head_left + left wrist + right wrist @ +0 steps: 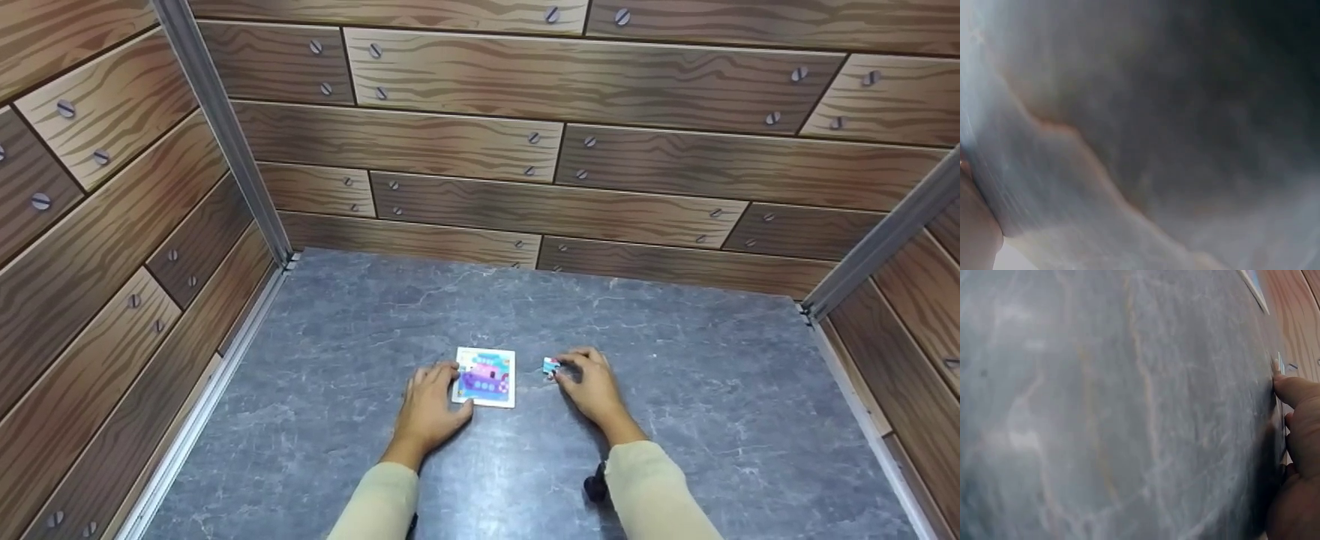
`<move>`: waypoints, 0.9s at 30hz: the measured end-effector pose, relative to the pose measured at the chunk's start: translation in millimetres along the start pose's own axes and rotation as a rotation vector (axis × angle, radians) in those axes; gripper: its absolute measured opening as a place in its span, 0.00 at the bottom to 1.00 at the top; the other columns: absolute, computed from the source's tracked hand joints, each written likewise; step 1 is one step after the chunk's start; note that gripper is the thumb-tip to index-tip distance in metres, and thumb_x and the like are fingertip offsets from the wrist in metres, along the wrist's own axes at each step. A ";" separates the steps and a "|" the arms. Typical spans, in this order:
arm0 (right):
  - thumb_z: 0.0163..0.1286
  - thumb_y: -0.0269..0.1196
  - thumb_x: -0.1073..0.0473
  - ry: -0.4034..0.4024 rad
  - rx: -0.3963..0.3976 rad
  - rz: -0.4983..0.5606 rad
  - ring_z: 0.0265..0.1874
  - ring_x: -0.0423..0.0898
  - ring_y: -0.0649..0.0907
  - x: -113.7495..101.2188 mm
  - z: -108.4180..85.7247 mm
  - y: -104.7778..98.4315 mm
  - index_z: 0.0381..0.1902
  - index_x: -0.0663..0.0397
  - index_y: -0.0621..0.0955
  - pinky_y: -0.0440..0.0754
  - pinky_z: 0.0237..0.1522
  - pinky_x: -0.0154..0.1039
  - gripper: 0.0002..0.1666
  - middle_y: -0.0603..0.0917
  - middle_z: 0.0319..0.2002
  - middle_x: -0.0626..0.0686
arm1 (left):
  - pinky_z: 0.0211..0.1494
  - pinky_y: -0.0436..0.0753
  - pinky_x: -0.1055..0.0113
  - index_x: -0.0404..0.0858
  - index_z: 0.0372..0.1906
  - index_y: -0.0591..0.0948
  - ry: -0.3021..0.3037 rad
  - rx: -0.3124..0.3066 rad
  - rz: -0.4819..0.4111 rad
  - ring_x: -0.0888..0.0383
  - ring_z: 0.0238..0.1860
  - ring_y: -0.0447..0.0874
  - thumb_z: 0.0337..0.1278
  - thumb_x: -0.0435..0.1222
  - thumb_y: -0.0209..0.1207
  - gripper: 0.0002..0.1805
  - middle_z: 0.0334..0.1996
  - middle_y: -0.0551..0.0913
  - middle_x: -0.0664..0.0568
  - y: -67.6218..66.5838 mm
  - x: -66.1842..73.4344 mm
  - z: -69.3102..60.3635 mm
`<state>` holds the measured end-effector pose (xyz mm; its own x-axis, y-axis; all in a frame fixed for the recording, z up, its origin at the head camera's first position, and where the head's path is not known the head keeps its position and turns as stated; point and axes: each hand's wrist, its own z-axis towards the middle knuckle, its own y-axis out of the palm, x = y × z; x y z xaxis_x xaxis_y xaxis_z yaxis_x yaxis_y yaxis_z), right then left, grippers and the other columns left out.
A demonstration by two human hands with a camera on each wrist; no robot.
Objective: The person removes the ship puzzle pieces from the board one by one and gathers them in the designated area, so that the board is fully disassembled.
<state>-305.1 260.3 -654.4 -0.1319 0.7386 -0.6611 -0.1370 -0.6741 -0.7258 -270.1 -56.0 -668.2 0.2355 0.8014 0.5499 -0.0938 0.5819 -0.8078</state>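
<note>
A square picture board [485, 377] with a white rim and a pink and purple picture lies on the grey surface. My left hand [431, 409] rests at its left edge, fingers spread, thumb near the lower edge. To the board's right, my right hand [594, 386] pinches a small colourful piece [551, 366] between thumb and index finger. In the left wrist view only part of my left hand [977, 225] shows at the lower left. The right wrist view has my right hand [1300, 444] at its right edge, the piece barely visible at the fingertips.
The grey marbled surface [525, 307] is bounded by wood-patterned walls [465, 142] at the back and both sides. Metal rails [225, 127] run along the corners and side edges. A black object [596, 484] is beside my right sleeve.
</note>
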 end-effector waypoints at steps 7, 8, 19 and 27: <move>0.70 0.74 0.62 0.011 -0.017 0.007 0.68 0.64 0.78 -1.6 -0.8 -3.0 0.57 0.54 0.90 0.73 0.74 0.62 0.18 0.84 0.63 0.61 | 0.73 0.74 0.47 0.46 0.63 0.83 -0.005 -0.009 -0.004 0.50 0.65 0.77 0.59 0.54 0.68 0.29 0.70 0.83 0.56 -0.5 -0.5 -0.2; 0.70 0.74 0.62 0.016 -0.018 0.013 0.69 0.64 0.78 -1.8 -0.7 -3.6 0.57 0.55 0.89 0.73 0.74 0.62 0.18 0.84 0.63 0.62 | 0.74 0.74 0.47 0.46 0.63 0.83 -0.006 -0.012 -0.009 0.50 0.65 0.76 0.59 0.54 0.68 0.29 0.70 0.82 0.56 -1.2 -0.2 -0.3; 0.69 0.73 0.65 0.019 -0.037 0.035 0.69 0.66 0.80 2.6 -0.2 -7.8 0.55 0.59 0.89 0.75 0.75 0.62 0.17 0.84 0.63 0.64 | 0.74 0.74 0.47 0.45 0.61 0.83 -0.003 -0.010 -0.025 0.49 0.66 0.77 0.61 0.52 0.69 0.27 0.70 0.83 0.55 -4.5 2.4 -1.5; 0.67 0.73 0.63 0.034 -0.045 0.055 0.71 0.64 0.80 4.2 -0.4 -10.7 0.59 0.59 0.88 0.73 0.77 0.61 0.22 0.84 0.65 0.62 | 0.72 0.75 0.45 0.44 0.62 0.83 0.009 0.011 -0.018 0.48 0.64 0.78 0.59 0.52 0.70 0.29 0.69 0.84 0.53 -2.5 1.6 -1.0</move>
<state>-303.8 270.7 -649.5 -0.1042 0.7007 -0.7058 -0.0863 -0.7134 -0.6954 -268.5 -56.3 -665.5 0.2457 0.7896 0.5623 -0.1002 0.5976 -0.7955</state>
